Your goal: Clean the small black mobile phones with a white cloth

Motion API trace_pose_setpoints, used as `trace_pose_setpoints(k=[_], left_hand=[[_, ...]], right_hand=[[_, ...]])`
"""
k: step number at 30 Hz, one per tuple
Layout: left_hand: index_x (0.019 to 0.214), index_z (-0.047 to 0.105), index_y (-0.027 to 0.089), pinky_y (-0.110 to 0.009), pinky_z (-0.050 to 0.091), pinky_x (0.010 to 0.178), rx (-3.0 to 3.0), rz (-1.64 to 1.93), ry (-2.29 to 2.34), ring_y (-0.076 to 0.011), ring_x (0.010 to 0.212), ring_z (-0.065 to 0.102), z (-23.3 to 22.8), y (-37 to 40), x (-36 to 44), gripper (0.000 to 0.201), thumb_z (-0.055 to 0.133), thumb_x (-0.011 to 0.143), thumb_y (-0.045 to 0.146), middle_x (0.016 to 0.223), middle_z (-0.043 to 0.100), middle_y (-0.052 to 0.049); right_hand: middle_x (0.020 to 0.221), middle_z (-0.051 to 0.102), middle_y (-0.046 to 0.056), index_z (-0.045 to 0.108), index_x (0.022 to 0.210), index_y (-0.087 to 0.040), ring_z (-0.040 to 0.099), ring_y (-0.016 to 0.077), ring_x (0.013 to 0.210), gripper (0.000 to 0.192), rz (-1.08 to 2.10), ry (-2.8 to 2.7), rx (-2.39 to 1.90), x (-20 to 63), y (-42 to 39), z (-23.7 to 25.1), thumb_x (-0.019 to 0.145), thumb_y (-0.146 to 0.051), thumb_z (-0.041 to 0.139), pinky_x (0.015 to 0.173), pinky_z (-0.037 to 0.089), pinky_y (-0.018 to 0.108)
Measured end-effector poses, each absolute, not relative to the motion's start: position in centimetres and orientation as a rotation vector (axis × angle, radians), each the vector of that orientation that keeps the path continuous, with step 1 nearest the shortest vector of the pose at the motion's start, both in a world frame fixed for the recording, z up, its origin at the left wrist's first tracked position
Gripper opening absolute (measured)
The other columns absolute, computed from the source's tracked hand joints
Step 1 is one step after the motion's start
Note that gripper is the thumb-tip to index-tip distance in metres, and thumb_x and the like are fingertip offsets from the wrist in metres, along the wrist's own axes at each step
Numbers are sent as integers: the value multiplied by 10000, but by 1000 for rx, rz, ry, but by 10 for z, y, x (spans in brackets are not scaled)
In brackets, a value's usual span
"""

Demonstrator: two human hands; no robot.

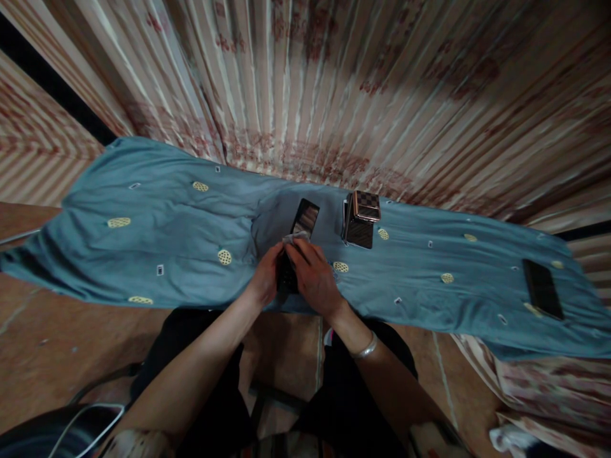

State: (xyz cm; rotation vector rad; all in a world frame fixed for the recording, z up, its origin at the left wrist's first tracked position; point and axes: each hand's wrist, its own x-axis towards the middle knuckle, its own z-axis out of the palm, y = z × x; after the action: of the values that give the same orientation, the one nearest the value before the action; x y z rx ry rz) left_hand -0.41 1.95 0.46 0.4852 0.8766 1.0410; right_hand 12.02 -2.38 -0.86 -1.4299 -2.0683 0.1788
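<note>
1. Phone (305,219), dark and apparently of the folding kind, lies opened out near the middle of the table's near edge, its glossy upper half pointing towards the far edge and its lower half partly hidden by both hands.
2. Left hand (266,278) is closed on the phone's left side; how far its fingertips reach underneath is hidden.
3. Right hand (316,275) lies across the phone from the right, fingers together and clamped on a pale wipe (296,237), bunched where the two halves meet. Its thumb is hard to make out. A silvery bracelet (366,348) circles that wrist.
4. Stack of devices stands close to the table's far edge, right of the phone and apart from it: a brown checked case (366,205) with shiny trim sits uppermost, over dark slabs (360,232).
5. Black slab (543,288) lies flat by the table's right end, well apart from the stack.
6. Blue-green cover (191,222), printed with yellow ovals, drapes the table (420,292) and runs out in a point at the near left corner.
7. Striped curtain (296,83) with reddish patterning hangs behind the far edge.
</note>
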Motion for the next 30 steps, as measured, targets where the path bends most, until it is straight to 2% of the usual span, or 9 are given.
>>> trace_pose_setpoints(k=[4, 10, 15, 18, 25, 30], left_hand=[[816, 740, 156, -350, 507, 1054, 441, 1033, 896, -244, 1189, 678, 3, 21, -5, 171, 606, 873, 246, 935, 795, -63], [837, 748, 164, -267, 516, 976, 391, 1061, 969, -189, 1084, 712, 7, 24, -7, 170, 579, 858, 160, 836, 775, -32], [754, 721, 153, -300, 514, 1016, 362, 1018, 924, -196, 1095, 707, 8, 22, -3, 285, 500, 931, 185, 793, 756, -44], [758, 725, 153, -292, 510, 1007, 347, 1030, 913, -196, 1083, 706, 7, 22, -3, 261, 525, 921, 187, 781, 750, -42], [780, 738, 157, -212, 516, 815, 296, 1093, 963, -121, 777, 685, 10, 29, -7, 203, 563, 883, 165, 725, 724, -7], [766, 724, 162, -237, 533, 845, 371, 1049, 915, -157, 870, 712, 6, 25, -5, 165, 605, 873, 204, 713, 723, -13]], right_hand=[[1429, 630, 180, 627, 1432, -150, 566, 280, 1355, 477, 146, -2093, -1422, 120, -24, -9, 1013, -89, 408, 1178, 482, 482], [1427, 634, 181, 615, 1434, -119, 570, 268, 1345, 471, 124, -2188, -1342, 116, -27, -11, 1005, -73, 426, 1169, 497, 455], [1450, 625, 168, 607, 1447, -142, 563, 268, 1372, 489, 107, -2131, -1395, 120, -26, -10, 1011, -71, 397, 1186, 485, 476], [1456, 621, 175, 604, 1448, -126, 559, 268, 1381, 487, 106, -2137, -1390, 120, -26, -10, 1009, -69, 399, 1189, 484, 469], [1439, 635, 185, 601, 1445, -110, 592, 267, 1332, 474, 153, -2206, -1312, 114, -28, -11, 1002, -73, 437, 1149, 522, 461], [1436, 642, 171, 614, 1438, -130, 581, 275, 1353, 465, 109, -2145, -1373, 117, -25, -11, 1015, -85, 426, 1173, 497, 477]])
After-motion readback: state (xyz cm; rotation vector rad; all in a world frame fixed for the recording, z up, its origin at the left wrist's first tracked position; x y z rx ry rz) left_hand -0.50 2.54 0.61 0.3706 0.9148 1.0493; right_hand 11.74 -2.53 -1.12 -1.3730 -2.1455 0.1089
